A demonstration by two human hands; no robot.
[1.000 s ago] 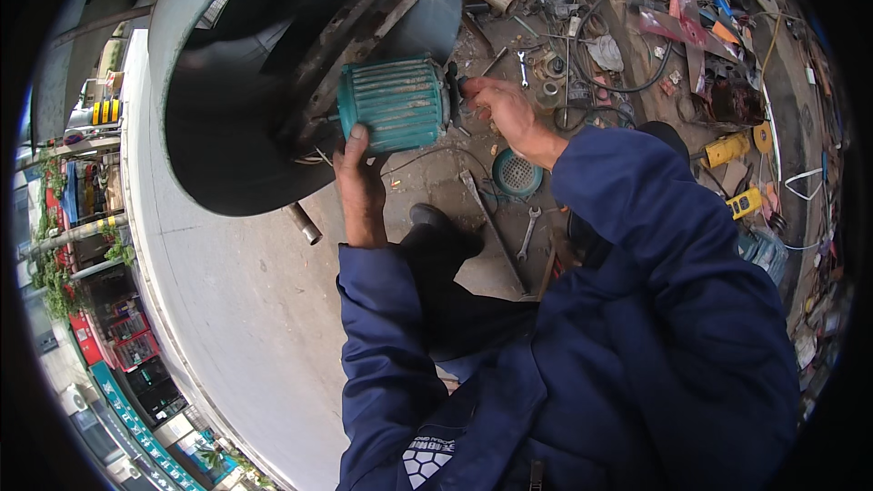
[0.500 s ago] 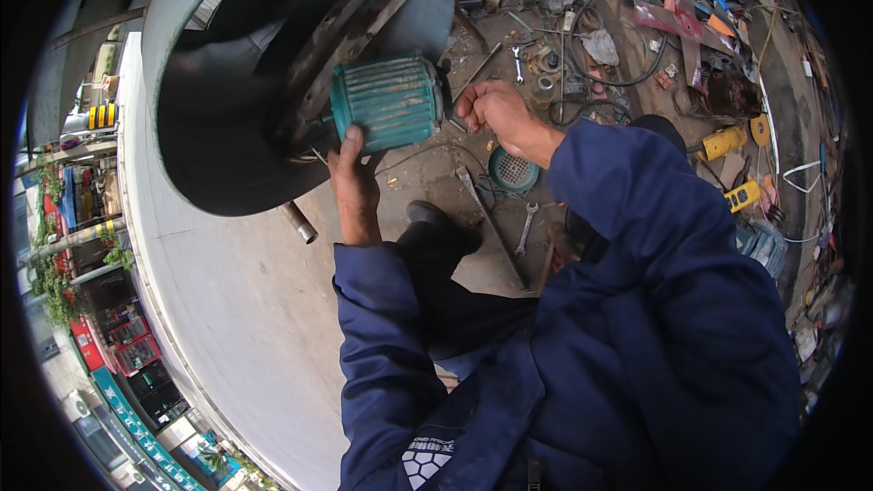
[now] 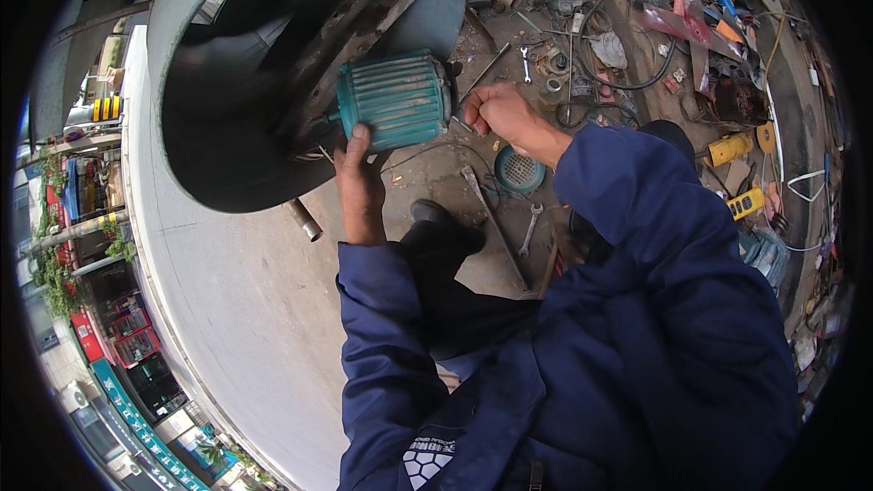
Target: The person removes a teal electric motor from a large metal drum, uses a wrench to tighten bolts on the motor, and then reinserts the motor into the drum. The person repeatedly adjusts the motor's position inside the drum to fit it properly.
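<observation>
A green ribbed electric motor [image 3: 396,102], dusty along its fins, sits at the mouth of a large grey metal cylinder [image 3: 435,2]. My left hand [image 3: 360,184] grips its near lower edge, the thumb lying on the casing and the other fingers hidden beneath. At the motor's dark right end is my right hand [image 3: 511,115], its fingers curled closed. A small metallic piece shows by those fingertips, too small to name. Below the right wrist, a round green perforated fan cover [image 3: 519,169] lies on the floor.
A long dark bar [image 3: 493,223] and an open-ended wrench [image 3: 530,229] lie near my feet; a smaller wrench [image 3: 526,65] is further off. Cables, a red fan blade [image 3: 695,29], a yellow control pendant [image 3: 746,204] and scrap clutter the right. A pipe stub [image 3: 306,221] sticks out below the cylinder.
The whole scene has shifted slightly to the right in the picture. Both hands keep nearly the same places at the motor.
</observation>
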